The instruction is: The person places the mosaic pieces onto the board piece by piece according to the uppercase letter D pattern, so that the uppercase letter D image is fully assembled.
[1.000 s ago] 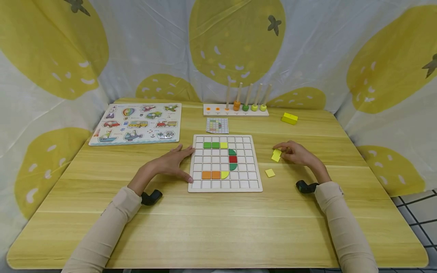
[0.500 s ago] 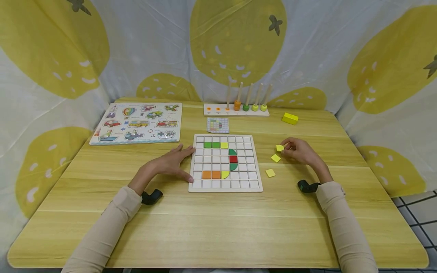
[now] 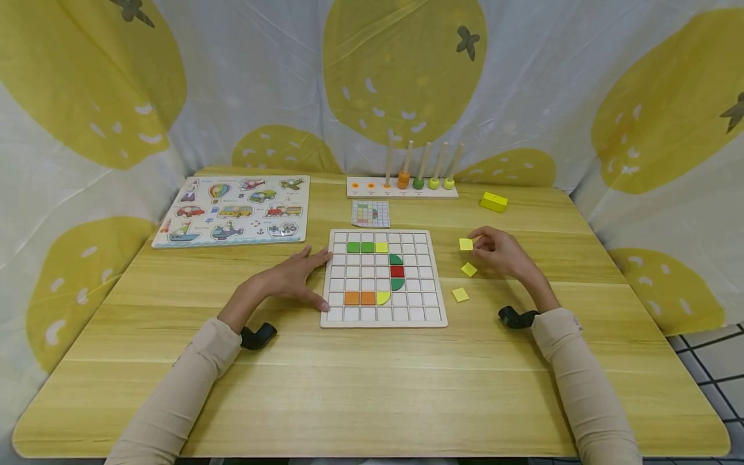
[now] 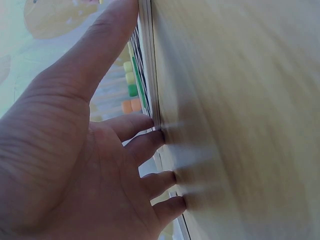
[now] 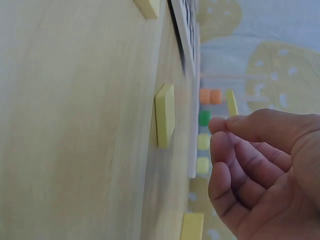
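A white grid board (image 3: 360, 316) lies mid-table, bearing green, yellow, red and orange tiles, some of them rounded. My left hand (image 3: 290, 279) rests at its left edge with thumb and fingers spread; in the left wrist view the fingertips (image 4: 167, 180) touch the board's side. Right of the board, my right hand (image 3: 498, 252) pinches a yellow square tile (image 3: 465, 244) between thumb and fingertips, raised off the table in the right wrist view. Below it lie two more yellow tiles, a nearer one (image 3: 460, 295) and a farther one (image 3: 469, 269).
Behind the board lies a small pattern card (image 3: 370, 214). A peg stand (image 3: 354, 192) with coloured beads stands farther back. A vehicle picture puzzle (image 3: 244, 210) occupies the back left, and a yellow block (image 3: 493, 201) the back right. A fruit-print curtain (image 3: 279, 77) surrounds the table.
My right hand has picked up a yellow tile that overlapped another, and moved it away from me and slightly left. My left hand has stayed at the board's edge.
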`<state>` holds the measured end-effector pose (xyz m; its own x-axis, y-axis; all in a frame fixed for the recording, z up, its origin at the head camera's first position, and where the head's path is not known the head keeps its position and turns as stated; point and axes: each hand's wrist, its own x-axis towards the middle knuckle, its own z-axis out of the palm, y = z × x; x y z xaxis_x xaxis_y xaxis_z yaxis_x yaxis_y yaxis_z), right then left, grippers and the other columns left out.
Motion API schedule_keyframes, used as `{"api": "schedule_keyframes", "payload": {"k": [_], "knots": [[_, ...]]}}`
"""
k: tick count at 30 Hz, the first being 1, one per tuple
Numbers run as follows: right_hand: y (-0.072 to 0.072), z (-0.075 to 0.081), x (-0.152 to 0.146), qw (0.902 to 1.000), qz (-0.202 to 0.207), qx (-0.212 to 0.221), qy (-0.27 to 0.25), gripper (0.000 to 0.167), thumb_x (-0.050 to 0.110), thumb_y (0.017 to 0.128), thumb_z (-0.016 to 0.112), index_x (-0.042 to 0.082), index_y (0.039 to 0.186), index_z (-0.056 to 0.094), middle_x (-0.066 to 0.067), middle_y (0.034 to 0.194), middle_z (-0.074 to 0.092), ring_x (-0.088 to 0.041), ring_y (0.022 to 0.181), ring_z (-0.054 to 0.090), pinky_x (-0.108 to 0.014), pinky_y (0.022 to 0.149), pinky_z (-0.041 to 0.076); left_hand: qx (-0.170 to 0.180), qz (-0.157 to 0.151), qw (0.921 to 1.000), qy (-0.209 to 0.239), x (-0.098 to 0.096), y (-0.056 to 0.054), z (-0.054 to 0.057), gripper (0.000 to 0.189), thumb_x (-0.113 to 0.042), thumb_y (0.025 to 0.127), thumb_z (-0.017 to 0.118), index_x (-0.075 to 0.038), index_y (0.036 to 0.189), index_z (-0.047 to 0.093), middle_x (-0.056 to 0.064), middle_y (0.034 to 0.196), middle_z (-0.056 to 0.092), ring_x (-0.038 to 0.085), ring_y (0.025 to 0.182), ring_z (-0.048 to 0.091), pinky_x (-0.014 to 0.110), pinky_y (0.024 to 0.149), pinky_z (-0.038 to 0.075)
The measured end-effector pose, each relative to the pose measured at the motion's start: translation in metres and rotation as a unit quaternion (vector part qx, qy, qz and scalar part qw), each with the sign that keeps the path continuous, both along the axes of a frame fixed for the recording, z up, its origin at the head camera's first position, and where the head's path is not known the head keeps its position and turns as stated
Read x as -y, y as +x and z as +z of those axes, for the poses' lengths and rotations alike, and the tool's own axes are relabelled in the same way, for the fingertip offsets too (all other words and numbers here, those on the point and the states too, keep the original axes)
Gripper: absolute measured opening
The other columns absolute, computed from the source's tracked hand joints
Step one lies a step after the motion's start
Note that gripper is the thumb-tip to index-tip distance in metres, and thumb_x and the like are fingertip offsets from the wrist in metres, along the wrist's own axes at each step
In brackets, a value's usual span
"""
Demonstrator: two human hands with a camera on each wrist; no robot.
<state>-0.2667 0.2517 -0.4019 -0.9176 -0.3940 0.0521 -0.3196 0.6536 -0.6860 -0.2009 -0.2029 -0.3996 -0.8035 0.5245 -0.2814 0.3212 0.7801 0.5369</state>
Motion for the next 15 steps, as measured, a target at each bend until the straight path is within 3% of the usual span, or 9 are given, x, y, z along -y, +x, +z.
{"api": "schedule_keyframes", "payload": {"k": [8,15], "knots": [[0.004,0.006,0.023,0.9992,0.024,0.020,-0.026,0.029,0.007,0.093,0.062,-0.003,0.120,0.057,-0.016,0.094,0.064,-0.025,0.076,0.061,-0.024,0.061,0.048,-0.001,0.001,1.0000,-0.001,0.000,0.000,-0.002,0.114,-0.055,0.070,0.079,-0.010,0.154,0.018,0.012,0.161,0.009,0.044,0.144,-0.006,0.066,0.110,0.012],[0.010,0.011,0.046,0.9976,0.056,0.019,-0.036,0.027,0.006,0.092,0.063,-0.003,0.118,0.059,-0.016,0.096,0.064,-0.029,0.082,0.065,-0.032,0.067,0.054,0.000,0.002,1.0000,0.000,0.000,-0.001,-0.002,0.114,-0.055,0.070,0.079,-0.010,0.154,0.018,0.012,0.161,0.008,0.044,0.144,-0.006,0.066,0.110,0.012]]}}
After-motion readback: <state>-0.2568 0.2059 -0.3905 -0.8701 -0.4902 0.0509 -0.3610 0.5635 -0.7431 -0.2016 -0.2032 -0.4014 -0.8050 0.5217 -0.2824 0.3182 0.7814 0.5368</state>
